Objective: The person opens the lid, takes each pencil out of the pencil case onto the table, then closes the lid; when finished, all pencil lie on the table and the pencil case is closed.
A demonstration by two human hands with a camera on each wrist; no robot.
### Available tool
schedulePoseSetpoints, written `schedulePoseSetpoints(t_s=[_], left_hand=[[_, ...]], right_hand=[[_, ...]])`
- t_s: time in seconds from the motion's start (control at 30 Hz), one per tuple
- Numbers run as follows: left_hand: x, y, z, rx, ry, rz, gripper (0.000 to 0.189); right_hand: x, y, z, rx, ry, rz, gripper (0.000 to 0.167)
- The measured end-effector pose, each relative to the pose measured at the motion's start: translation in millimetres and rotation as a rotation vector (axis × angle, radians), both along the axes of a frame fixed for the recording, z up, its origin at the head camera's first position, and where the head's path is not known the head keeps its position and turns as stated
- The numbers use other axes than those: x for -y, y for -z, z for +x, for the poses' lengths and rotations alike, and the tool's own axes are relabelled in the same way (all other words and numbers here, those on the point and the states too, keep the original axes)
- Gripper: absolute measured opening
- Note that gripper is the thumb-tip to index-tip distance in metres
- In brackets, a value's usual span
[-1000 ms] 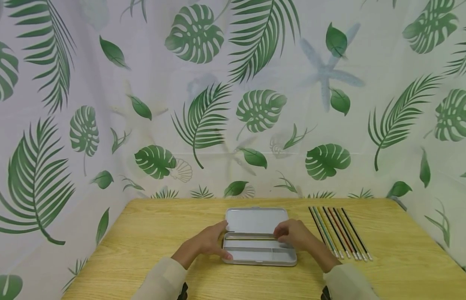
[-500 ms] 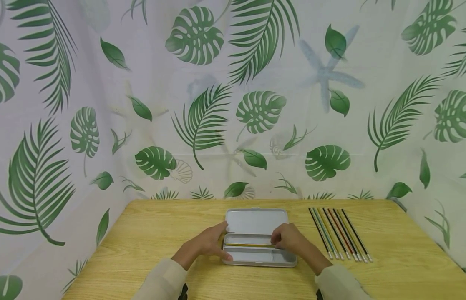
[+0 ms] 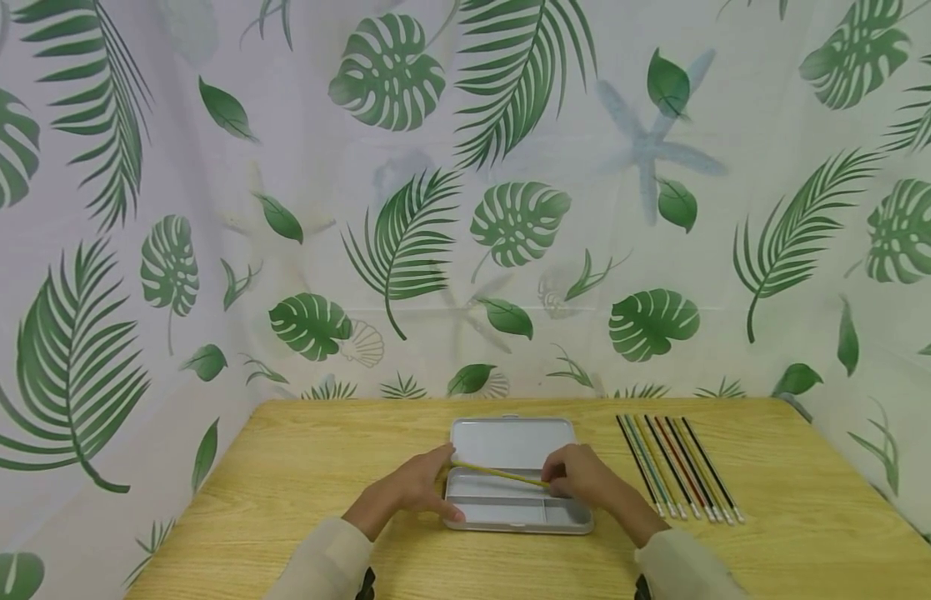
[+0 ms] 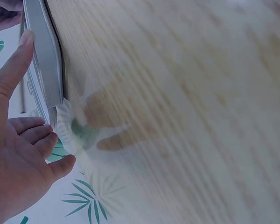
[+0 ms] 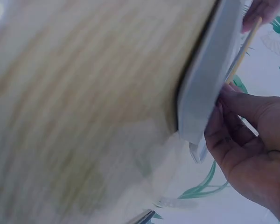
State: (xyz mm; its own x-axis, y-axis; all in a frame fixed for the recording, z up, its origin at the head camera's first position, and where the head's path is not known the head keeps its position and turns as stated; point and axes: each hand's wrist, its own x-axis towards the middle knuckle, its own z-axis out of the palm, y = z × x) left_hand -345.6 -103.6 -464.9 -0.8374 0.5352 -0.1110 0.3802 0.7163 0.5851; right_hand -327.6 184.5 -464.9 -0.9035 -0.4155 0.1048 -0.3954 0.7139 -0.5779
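An open grey pencil case (image 3: 510, 440) lies at the table's near middle, lid flat toward the wall. My right hand (image 3: 578, 475) pinches the right end of a yellow pencil (image 3: 498, 474), which slants across the tray, its left end higher near the hinge. My left hand (image 3: 416, 487) rests at the case's left end, thumb straight along the front corner and fingers relaxed by the hinge. In the left wrist view the thumb of my left hand (image 4: 14, 140) lies against the case (image 4: 44, 56). The right wrist view shows the right hand (image 5: 252, 144), the pencil (image 5: 245, 46) and the case (image 5: 210, 70).
Several coloured pencils (image 3: 678, 467) lie in a neat row on the wooden table (image 3: 322, 467), right of the case. A leaf-print curtain closes in the table at the back and both sides.
The yellow pencil lay flat in the tray; now its left end is raised toward the hinge and it slants. The right hand shifted slightly left. The left hand stayed put.
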Motion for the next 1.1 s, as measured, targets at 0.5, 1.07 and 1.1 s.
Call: schedulePoseSetpoints(t_s=[0.5, 1.07, 1.1], left_hand=[[-2.7, -1.9, 2.0, 0.006, -0.010, -0.002, 0.110], [-1.9, -0.5, 0.2, 0.003, -0.017, 0.000, 0.108], [-2.0, -0.9, 0.5, 0.005, -0.018, 0.001, 0.108]], right_hand=[[-50.0, -18.4, -0.1, -0.023, 0.023, -0.150, 0.012], [-140.4, -21.3, 19.0, 0.005, 0.256, -0.124, 0.034], [-146.5, -20.3, 20.1, 0.009, 0.274, -0.112, 0.034]])
